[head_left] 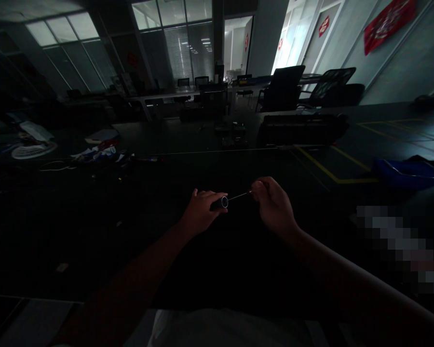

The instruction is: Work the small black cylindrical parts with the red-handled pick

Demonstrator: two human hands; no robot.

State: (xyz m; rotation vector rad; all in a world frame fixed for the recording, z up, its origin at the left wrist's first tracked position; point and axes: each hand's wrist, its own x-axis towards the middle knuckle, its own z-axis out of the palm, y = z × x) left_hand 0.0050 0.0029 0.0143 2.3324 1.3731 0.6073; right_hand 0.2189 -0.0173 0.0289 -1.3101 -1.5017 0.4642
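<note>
Near edge first, from where I stand: pale clothing at the bottom, two bare forearms reaching over a dark table.

Left hand: finger and thumb parted only by the width of a short dark cylinder, gripping it from both sides, pale-ringed end turned toward the right hand. Other fingers loosely bent behind.

Right hand: fingers curled closed, pinching the near end of a thin rod, maybe a tool; handle mostly hidden. Rod slants down to the ringed end. Tip inside or just touching? Can't tell, too dark.

Doing this well, my judgement: hold the cylinder firm, clear of the rim with the fingertips; line the rod up with its axis, since it looks a bit angled; small wrist moves, light pressure, or the tip may slip toward the left finger. More light would help; maybe rest both wrists on the table.

Further out: cluttered pile left, blue bag right, yellow tape beside it, long black object behind. Far back: office chairs, bright doorway.
</note>
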